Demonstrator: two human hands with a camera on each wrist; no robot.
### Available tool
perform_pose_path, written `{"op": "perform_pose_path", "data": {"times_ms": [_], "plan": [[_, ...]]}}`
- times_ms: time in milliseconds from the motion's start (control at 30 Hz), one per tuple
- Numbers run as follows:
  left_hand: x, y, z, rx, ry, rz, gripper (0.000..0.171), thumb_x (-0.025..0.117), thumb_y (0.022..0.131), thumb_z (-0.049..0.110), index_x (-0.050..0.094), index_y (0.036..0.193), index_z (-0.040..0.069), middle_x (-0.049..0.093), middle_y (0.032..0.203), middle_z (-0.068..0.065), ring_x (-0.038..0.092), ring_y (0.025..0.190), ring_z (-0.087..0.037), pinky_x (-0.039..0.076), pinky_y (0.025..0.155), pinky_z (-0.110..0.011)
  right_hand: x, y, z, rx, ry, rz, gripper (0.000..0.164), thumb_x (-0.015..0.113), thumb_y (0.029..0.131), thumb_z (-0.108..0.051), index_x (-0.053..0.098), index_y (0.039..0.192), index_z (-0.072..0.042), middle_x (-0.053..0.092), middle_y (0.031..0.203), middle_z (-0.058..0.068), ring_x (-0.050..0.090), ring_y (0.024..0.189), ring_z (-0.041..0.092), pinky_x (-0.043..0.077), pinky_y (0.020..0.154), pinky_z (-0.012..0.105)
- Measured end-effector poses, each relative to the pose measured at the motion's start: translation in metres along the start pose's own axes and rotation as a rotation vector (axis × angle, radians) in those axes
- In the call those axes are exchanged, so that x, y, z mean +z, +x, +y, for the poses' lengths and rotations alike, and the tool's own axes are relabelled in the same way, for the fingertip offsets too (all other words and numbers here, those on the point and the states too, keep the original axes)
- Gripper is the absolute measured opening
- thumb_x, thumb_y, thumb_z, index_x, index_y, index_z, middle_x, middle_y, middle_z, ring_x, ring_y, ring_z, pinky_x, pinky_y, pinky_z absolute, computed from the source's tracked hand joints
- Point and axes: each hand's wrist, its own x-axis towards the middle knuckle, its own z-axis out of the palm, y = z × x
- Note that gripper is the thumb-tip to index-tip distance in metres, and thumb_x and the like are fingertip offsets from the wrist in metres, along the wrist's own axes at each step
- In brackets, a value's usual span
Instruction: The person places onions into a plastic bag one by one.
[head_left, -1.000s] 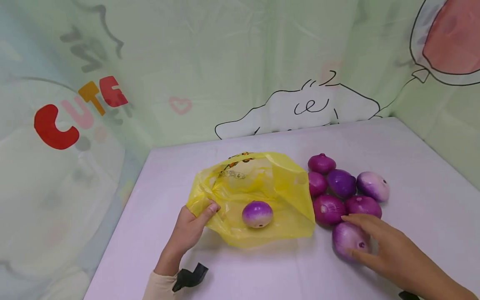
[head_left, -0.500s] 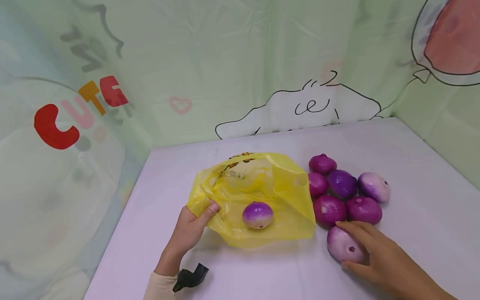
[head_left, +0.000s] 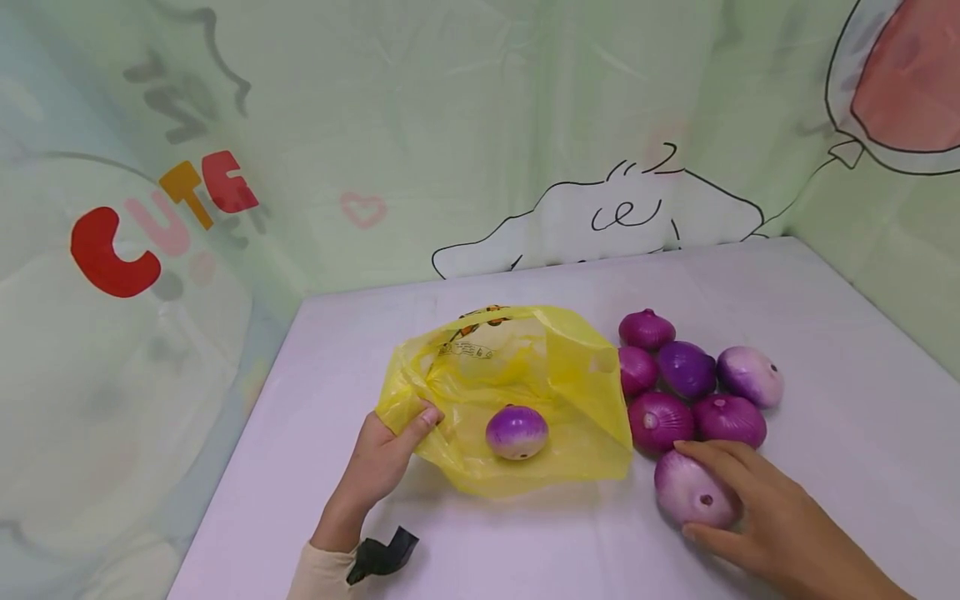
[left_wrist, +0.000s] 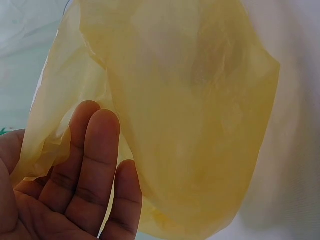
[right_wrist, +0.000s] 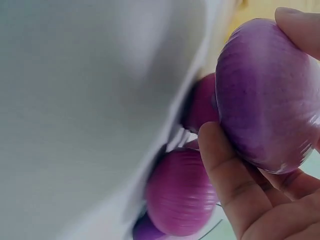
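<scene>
My left hand (head_left: pixel 382 458) pinches the left rim of a yellow plastic bag (head_left: pixel 577 392) between thumb and fingers; its mouth gapes toward me. Inside lies one purple-and-white onion (head_left: pixel 517 432). At the right, my right hand (head_left: pixel 780 517) holds a pale purple-and-white onion (head_left: pixel 693 492) between thumb and fingers, low near the table. In the right wrist view the fingers of my right hand (right_wrist: pixel 245 195) curve under this onion (right_wrist: pixel 265 95), with the thumb across from them. The left wrist view has the bag (left_wrist: pixel 190 130) filling most of the picture, beside my left hand (left_wrist: pixel 95 175).
Just beyond my right hand, several onions sit in a cluster, among them a magenta onion (head_left: pixel 730 420), a dark purple onion (head_left: pixel 686 369) and a pale onion (head_left: pixel 750 377). They stand on a white-covered table (head_left: pixel 525 550). A printed curtain (head_left: pixel 337 150) hangs behind it.
Over the last second my right hand has shifted slightly left and toward me, and its onion has turned and slid a little away from the cluster. My left hand and the bag stay put.
</scene>
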Motion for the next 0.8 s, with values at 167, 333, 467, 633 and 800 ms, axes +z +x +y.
{"op": "perform_pose_path", "data": {"times_ms": [167,333,467,633,800], "plan": [[0.0,0.0,-0.001,0.002,0.002,0.004,0.015,0.061,0.106,0.013,0.068,0.106,0.0,0.067,0.093,-0.005,0.066,0.081,-0.013,0.056,0.072,-0.028,-0.011,0.007,-0.01,-0.036,0.012,0.054,0.091,0.101,0.061,-0.039,0.062,0.141,-0.02,0.062,0.129,0.003,0.057,0.113,0.021,0.031,0.093,-0.001],[-0.001,0.0,0.0,0.011,0.002,0.007,0.014,0.061,0.106,0.013,0.067,0.105,0.0,0.067,0.092,-0.005,0.065,0.08,-0.014,0.056,0.072,-0.028,-0.024,0.017,-0.019,-0.154,0.069,0.177,0.097,0.104,0.053,-0.021,0.062,0.141,-0.018,0.062,0.129,0.0,0.048,0.117,0.001,0.026,0.097,-0.004],[-0.001,0.001,0.0,0.012,0.001,0.004,0.014,0.061,0.106,0.013,0.067,0.105,0.001,0.066,0.093,-0.006,0.065,0.081,-0.014,0.056,0.072,-0.028,-0.033,0.027,-0.028,-0.223,0.127,0.225,0.096,0.104,0.053,-0.019,0.062,0.14,-0.016,0.062,0.127,-0.001,0.046,0.119,-0.006,0.03,0.099,-0.002],[-0.001,0.001,0.0,0.03,-0.007,-0.008,0.016,0.06,0.106,0.012,0.067,0.105,-0.002,0.066,0.093,-0.01,0.065,0.081,-0.013,0.056,0.073,-0.028,-0.04,0.038,-0.04,-0.223,0.113,0.23,0.096,0.104,0.054,-0.022,0.062,0.14,-0.016,0.064,0.129,0.0,0.05,0.119,0.0,0.029,0.099,-0.002],[-0.001,0.001,0.002,0.029,-0.009,-0.015,0.017,0.06,0.106,0.013,0.066,0.105,-0.002,0.066,0.094,-0.012,0.065,0.082,-0.013,0.056,0.073,-0.028,-0.044,0.048,-0.05,-0.241,0.127,0.238,0.095,0.104,0.054,-0.02,0.063,0.14,-0.015,0.064,0.129,-0.001,0.05,0.12,0.0,0.032,0.099,-0.001]]}}
